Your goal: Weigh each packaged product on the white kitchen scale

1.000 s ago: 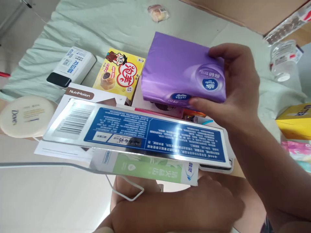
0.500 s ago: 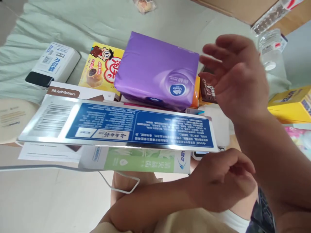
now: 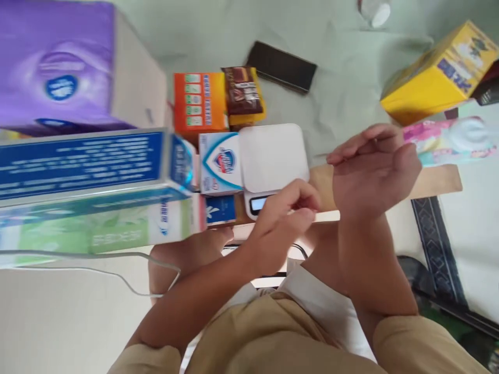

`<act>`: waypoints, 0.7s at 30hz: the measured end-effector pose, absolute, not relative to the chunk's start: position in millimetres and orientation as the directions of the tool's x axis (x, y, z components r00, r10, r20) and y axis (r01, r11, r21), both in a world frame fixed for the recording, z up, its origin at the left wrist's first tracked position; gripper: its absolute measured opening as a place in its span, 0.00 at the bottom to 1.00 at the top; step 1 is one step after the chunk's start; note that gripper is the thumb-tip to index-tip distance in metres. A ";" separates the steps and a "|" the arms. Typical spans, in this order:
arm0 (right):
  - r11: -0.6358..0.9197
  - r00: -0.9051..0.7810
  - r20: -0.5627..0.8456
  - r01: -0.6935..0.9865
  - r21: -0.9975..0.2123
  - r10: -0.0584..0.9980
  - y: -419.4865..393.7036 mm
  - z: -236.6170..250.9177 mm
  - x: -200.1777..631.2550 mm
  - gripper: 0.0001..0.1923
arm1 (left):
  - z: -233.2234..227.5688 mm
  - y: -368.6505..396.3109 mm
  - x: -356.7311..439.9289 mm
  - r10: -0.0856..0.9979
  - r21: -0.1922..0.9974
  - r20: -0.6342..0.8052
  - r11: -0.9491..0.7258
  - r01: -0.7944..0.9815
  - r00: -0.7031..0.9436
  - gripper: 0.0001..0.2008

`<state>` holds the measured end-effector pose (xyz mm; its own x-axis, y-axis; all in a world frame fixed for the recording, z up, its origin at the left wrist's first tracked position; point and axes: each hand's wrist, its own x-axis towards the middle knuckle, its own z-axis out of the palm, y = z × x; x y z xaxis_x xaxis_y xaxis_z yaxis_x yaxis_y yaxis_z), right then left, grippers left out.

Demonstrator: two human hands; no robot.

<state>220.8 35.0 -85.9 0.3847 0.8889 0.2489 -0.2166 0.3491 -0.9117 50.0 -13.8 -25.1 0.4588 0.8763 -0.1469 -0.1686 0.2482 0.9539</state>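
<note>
Left hand (image 3: 286, 210) pinched together at the scale (image 3: 273, 158) screen, 6 o'clock edge; right hand (image 3: 372, 169) loose, empty. Best pressing gently, keeping soap box (image 3: 220, 162) off it.

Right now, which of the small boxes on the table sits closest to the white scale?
The white and blue soap box: it lies right against the left edge of the white scale. The orange box and the brown packet lie farther back, and the yellow box far right.

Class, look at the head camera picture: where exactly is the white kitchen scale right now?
The white kitchen scale sits near the middle of the head view, directly right of the blue-and-white soap box, with the left hand at its display edge.
</note>
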 end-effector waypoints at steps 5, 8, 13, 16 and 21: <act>0.402 0.459 0.291 -0.166 -0.900 0.840 21.4 -72.7 268.5 0.23 | -42.0 -16.7 84.1 0.870 0.991 -0.120 0.135 0.002 0.478 0.10; 0.432 0.632 0.232 -0.181 -0.884 0.740 12.4 -72.2 313.3 0.21 | -45.1 -15.5 122.8 0.854 0.986 -0.136 0.068 0.151 0.503 0.07; 0.383 0.885 -0.048 -0.249 -0.890 0.463 3.1 -81.7 391.3 0.10 | -62.8 2.5 218.0 0.841 0.933 -0.136 -0.069 0.353 0.524 0.03; 0.306 0.901 -0.314 -0.403 -0.863 0.299 2.0 -91.9 420.7 0.09 | -90.9 30.7 277.3 0.865 0.898 -0.069 -0.163 0.410 0.496 0.16; 0.273 0.777 -0.440 -0.589 -0.761 0.450 -4.7 -106.8 444.4 0.16 | -140.2 89.0 347.9 0.870 0.711 0.056 -0.379 0.592 0.491 0.51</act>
<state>444.4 -4.7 -106.8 0.7773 0.4498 -0.4398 -0.5885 0.2729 -0.7610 347.9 89.0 -140.2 0.4907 0.8696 0.0556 0.5917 -0.3794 0.7113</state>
